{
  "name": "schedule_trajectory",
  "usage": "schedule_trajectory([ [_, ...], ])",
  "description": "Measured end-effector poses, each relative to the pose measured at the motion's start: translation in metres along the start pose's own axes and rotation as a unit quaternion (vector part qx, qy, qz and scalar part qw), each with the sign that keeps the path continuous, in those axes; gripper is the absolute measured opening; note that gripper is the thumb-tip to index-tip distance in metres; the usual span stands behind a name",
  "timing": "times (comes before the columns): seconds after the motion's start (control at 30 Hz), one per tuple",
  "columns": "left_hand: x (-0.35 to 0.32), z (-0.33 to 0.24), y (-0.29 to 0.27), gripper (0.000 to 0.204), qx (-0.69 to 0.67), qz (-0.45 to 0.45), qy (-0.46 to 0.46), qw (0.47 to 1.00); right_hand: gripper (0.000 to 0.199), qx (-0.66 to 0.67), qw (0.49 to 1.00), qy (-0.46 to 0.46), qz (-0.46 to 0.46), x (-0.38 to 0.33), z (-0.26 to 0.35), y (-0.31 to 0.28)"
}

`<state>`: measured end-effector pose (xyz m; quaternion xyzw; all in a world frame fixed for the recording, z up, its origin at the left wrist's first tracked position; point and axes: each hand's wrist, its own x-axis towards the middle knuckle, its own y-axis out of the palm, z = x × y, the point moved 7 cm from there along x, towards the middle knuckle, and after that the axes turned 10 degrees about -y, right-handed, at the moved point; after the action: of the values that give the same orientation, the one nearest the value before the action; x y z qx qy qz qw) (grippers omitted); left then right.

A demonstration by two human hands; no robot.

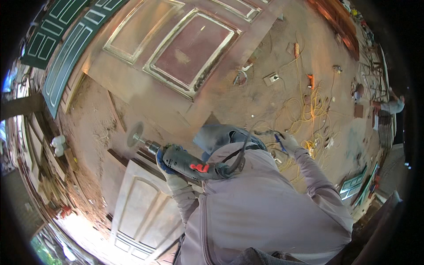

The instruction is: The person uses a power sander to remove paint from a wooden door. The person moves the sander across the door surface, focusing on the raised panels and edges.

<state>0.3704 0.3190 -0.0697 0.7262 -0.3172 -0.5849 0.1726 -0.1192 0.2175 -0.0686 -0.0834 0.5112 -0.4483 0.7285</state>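
Note:
My left hand point(170, 173), in a pale glove with blue fingertips, grips a grey power drill point(191, 163) with a red switch. A round sanding disc point(134, 134) on the drill's chuck spins blurred over the edge of a large brown panelled door point(132, 84). My right hand point(289, 143), also gloved, is raised to the right and holds a thin blue stick-like object point(280, 143). The drill's black cord point(240, 154) runs across my chest. A grey cloth point(216, 134) hangs at my neck.
A pale unfinished door point(137, 207) lies at lower left. Green panelled doors point(66, 48) lean at upper left. Tangled yellow cables point(309, 106) and a socket box point(270, 78) lie on the sawdust-covered floor. Another person point(391, 106) works at far right.

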Motion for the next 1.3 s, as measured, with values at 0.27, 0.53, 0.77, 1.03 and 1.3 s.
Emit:
schedule_trajectory([
  [0.27, 0.05, -0.155, -0.006, 0.033, 0.135, 0.047, -0.055, 0.988, 0.04, -0.234, 0.961, 0.11, -0.102, 0.006, -0.029, 0.004],
  [0.53, 0.094, -0.223, 0.069, 0.041, 0.26, 0.06, -0.099, 0.959, 0.054, -0.005, 0.912, 0.263, -0.315, -0.095, 0.049, -0.001],
  [0.77, 0.173, -0.226, 0.137, 0.039, 0.299, 0.21, -0.261, 0.894, 0.037, 0.094, 0.87, 0.298, -0.382, -0.252, 0.149, 0.121],
  [1.03, 0.243, -0.227, 0.156, 0.031, 0.45, 0.17, -0.369, 0.795, 0.042, 0.168, 0.805, 0.421, -0.384, -0.372, 0.354, 0.297],
  [1.3, 0.23, -0.19, 0.125, 0.023, 0.484, 0.166, -0.472, 0.718, 0.033, 0.327, 0.785, 0.445, -0.28, -0.374, 0.521, 0.343],
])
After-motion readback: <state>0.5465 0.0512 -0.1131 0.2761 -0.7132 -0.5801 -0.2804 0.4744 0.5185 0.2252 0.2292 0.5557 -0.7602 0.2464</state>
